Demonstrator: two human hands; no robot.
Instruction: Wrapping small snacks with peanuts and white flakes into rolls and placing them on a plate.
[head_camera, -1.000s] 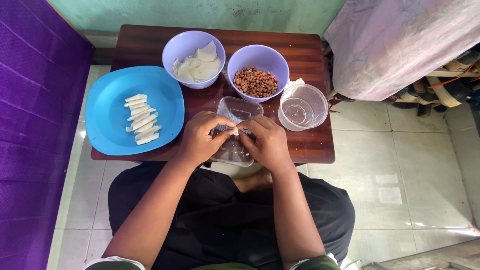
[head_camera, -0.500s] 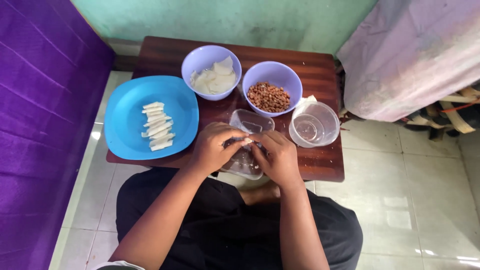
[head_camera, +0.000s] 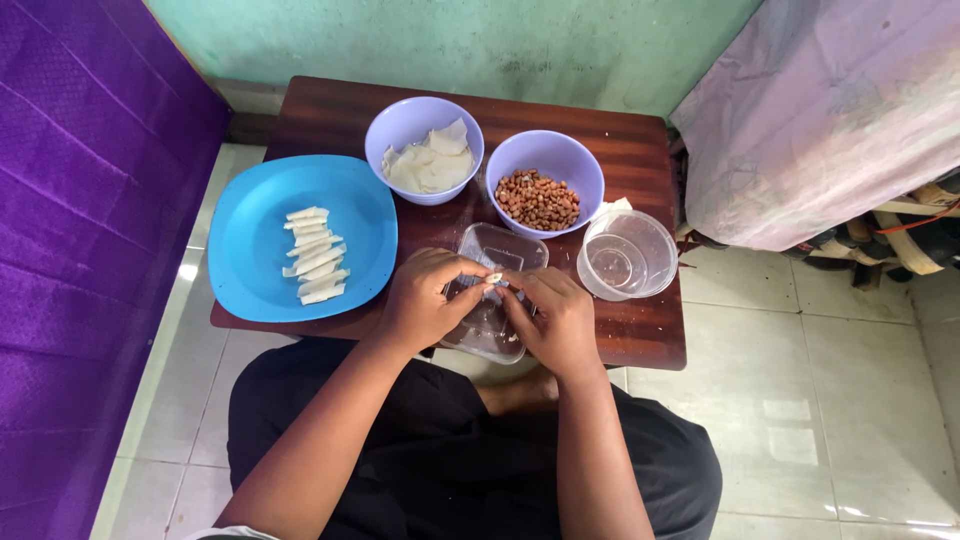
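Observation:
My left hand (head_camera: 428, 300) and my right hand (head_camera: 551, 318) meet over a clear plastic tray (head_camera: 497, 250) at the front of the small wooden table (head_camera: 640, 340). Between the fingertips of both hands sits a small pale piece of wrapper (head_camera: 494, 279), pinched from either side. To the left, a blue plate (head_camera: 262, 240) carries several rolled white pieces (head_camera: 313, 255) laid in a row. Behind the tray stand a lilac bowl of white wrappers (head_camera: 425, 150) and a lilac bowl of brown peanuts (head_camera: 541, 192).
A clear round container (head_camera: 628, 255) stands at the table's right front, a scrap of white tissue behind it. A purple cloth surface (head_camera: 80, 220) lies along the left, a pale draped cloth (head_camera: 820, 110) at the right. Light floor tiles surround the table.
The view has shifted so the table sits lower and further right in frame. My hands stay together over the clear tray, fingers still working the small pale piece.

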